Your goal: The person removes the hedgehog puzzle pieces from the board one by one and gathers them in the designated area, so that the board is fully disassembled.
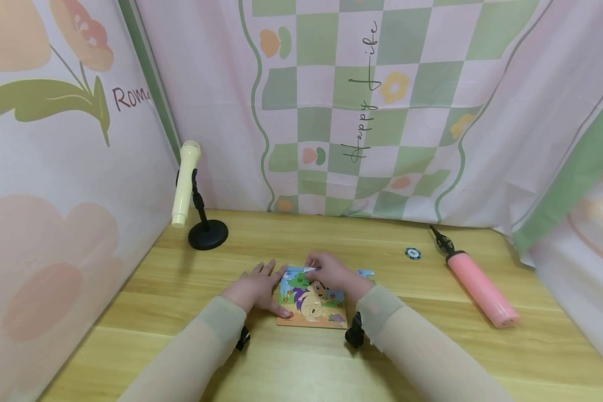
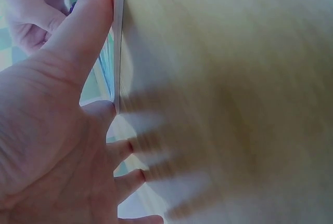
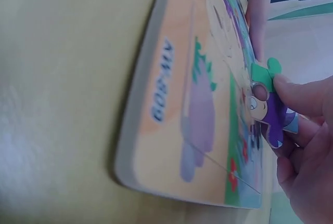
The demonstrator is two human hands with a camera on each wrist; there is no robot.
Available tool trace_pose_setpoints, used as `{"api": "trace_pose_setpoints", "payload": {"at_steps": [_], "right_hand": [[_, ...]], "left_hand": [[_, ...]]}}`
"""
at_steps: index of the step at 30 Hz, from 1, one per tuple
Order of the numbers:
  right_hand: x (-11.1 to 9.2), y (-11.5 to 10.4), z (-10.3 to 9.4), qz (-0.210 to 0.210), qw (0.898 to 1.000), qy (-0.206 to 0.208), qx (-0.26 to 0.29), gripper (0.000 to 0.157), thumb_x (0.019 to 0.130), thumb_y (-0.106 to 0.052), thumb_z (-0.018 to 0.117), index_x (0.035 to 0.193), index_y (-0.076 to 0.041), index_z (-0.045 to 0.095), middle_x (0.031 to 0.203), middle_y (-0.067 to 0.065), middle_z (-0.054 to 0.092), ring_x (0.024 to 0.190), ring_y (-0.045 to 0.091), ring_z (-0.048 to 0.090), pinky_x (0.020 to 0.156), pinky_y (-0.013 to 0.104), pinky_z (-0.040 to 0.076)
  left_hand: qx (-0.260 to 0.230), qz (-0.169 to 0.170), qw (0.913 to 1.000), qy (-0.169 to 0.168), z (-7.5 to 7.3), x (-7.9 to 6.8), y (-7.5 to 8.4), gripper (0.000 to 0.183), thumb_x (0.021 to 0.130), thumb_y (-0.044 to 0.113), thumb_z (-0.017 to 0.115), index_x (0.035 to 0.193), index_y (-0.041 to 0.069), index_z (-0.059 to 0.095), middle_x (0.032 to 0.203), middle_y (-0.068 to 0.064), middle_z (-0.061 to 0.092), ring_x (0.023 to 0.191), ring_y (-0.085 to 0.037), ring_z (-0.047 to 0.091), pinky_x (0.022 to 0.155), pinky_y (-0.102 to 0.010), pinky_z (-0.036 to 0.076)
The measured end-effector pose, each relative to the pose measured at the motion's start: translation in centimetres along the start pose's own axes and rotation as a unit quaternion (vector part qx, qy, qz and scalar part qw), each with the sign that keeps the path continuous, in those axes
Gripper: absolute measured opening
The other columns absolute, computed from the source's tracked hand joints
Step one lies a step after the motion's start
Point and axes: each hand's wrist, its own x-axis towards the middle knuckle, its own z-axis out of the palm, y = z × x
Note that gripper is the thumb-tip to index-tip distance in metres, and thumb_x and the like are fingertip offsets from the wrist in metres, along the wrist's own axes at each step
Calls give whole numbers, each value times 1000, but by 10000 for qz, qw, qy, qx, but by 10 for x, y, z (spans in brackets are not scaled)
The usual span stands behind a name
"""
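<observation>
A jigsaw puzzle board [image 1: 306, 322] with a cartoon animal picture lies flat on the table. My left hand [image 1: 256, 287] rests at its left side, fingers spread, with the thumb over the board's edge. In the left wrist view, that hand's fingertips [image 2: 136, 177] touch the tabletop beside the board. Over the board's upper right, my right hand [image 1: 331, 276] pinches a puzzle piece [image 3: 278, 112], purple and green with part of a face. The right wrist view shows this piece tilted up at the board's surface; whether it sits in a slot I cannot tell.
Right of the right hand lies another blue puzzle piece [image 1: 365, 272]. A cream microphone [image 1: 183, 187] stands on a black stand [image 1: 208, 234] at the back left. Farther right are a blue-and-white round chip [image 1: 413, 253] and a pink hand pump [image 1: 482, 287]. Curtains border the wooden table [image 1: 291, 368].
</observation>
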Motion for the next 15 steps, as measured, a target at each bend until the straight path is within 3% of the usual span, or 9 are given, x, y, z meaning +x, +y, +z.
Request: {"api": "trace_pose_setpoints", "payload": {"at_steps": [5,8,15], "right_hand": [[1,1,-3,24,10000,28,93,3,98,-10,62,95,-9,63,81,2,63,72,17,59,64,34,49],[-2,1,-9,32,9994,154,319,4,99,-10,60,100,-8,63,88,4,66,79,18,62,71,36,53],[-15,8,-52,-14,9915,549,1182,13,99,-5,57,109,4,60,94,15,69,88,34,65,82,49,55]], "left_hand": [[8,-4,10000,-10,-1,1,0,121,67,75,72,160,23,15,164,-12,11,148,-38,12,114,-60,18],[17,-8,10000,-19,0,1,0,122,66,76,71,160,23,15,164,-12,11,148,-37,11,114,-59,18],[-33,20,10000,-10,1,0,0,122,67,75,72,160,23,15,164,-12,10,148,-37,11,115,-59,17]]}}
